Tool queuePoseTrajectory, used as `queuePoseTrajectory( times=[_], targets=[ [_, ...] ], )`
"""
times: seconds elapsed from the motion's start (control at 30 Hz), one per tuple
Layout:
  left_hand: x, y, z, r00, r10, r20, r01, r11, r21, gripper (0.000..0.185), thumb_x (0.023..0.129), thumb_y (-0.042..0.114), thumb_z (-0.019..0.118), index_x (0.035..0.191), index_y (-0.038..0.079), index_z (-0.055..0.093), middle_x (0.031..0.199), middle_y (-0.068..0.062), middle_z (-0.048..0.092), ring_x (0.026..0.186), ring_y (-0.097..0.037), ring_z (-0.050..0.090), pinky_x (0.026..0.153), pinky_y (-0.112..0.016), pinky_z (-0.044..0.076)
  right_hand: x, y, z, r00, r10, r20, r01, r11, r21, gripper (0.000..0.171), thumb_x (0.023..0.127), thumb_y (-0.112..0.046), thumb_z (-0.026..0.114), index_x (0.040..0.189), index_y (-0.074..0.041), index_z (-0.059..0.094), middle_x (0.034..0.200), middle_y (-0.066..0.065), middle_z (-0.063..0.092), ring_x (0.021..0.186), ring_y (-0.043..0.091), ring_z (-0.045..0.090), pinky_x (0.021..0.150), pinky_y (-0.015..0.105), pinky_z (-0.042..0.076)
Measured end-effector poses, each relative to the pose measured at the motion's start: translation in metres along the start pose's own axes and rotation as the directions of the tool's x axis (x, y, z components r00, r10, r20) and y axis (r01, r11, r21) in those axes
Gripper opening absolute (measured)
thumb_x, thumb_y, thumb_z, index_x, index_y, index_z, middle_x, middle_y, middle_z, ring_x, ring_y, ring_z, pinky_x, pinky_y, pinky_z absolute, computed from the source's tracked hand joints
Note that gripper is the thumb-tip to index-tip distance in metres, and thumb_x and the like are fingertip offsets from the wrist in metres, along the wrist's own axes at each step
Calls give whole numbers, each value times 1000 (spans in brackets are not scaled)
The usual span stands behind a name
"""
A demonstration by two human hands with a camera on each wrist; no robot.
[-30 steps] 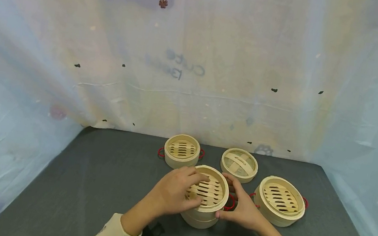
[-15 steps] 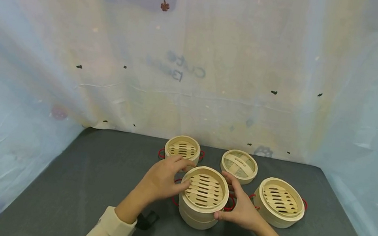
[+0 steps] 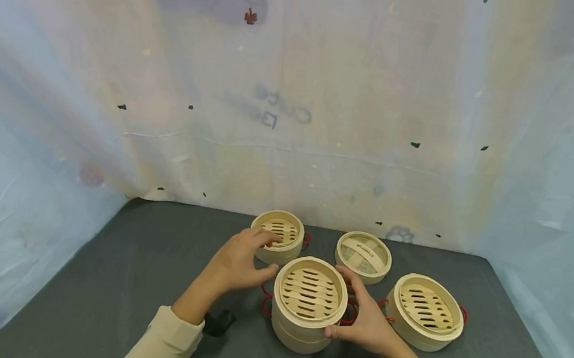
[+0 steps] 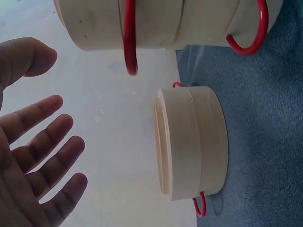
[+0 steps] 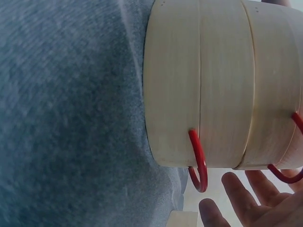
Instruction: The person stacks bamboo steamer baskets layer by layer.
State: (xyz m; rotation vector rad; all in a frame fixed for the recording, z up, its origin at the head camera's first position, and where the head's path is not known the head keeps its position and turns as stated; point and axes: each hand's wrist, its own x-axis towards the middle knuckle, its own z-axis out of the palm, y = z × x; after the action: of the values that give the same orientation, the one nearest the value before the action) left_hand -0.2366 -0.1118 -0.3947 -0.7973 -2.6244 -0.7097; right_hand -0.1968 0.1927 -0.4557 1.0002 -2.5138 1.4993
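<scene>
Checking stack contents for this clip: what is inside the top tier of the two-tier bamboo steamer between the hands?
Only its slatted bamboo floor shows inside the stacked round bamboo steamer; nothing lies on it. The lower tier's inside is covered.

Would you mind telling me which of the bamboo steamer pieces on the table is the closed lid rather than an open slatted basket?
It is the lid at the back right, with a flat strap handle across its top; the other three show slotted floors.
</scene>
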Motion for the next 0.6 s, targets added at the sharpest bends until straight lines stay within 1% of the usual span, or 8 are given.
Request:
queuePoseTrajectory(
  times=[0.07,0.17,0.27,0.37,0.6],
  targets=[
    [1,-2,0,1000,-19,9,19,1000,-5,46,81,33,72,124,21,63,124,1,62,106,-21,59,84,-40,51,-1,1,0,1000,-2,-2,2,1000,-1,106,71,-32,86,153,-22,19,138,14,46,114,28,55,89,43,47],
    [3,-6,1,999,-43,15,43,999,-5,46,81,34,72,124,20,63,127,1,61,114,-24,57,89,-44,50,-1,1,0,1000,-9,-4,9,1000,-4,105,72,-33,85,153,-22,19,138,13,46,114,28,55,89,42,47],
    [6,-10,2,998,-58,20,58,998,-4,46,81,35,73,124,22,63,126,2,61,116,-25,56,90,-45,49,-1,1,0,1000,-15,-3,15,1000,-3,105,72,-34,85,153,-21,20,138,13,46,115,29,54,90,42,47],
    [8,-14,2,998,-55,26,56,998,-7,44,81,36,72,123,24,63,124,2,60,114,-25,56,90,-46,49,-1,1,0,1000,-11,-1,11,1000,0,106,72,-35,85,153,-21,19,139,13,46,116,30,54,90,43,47],
    [13,-21,5,999,-29,33,29,1000,7,44,81,34,73,122,21,63,121,-2,61,113,-27,57,92,-48,47,0,3,1,1000,-8,-3,8,1000,0,108,70,-34,86,154,-20,19,140,13,45,118,27,54,92,44,47]
  ],
)
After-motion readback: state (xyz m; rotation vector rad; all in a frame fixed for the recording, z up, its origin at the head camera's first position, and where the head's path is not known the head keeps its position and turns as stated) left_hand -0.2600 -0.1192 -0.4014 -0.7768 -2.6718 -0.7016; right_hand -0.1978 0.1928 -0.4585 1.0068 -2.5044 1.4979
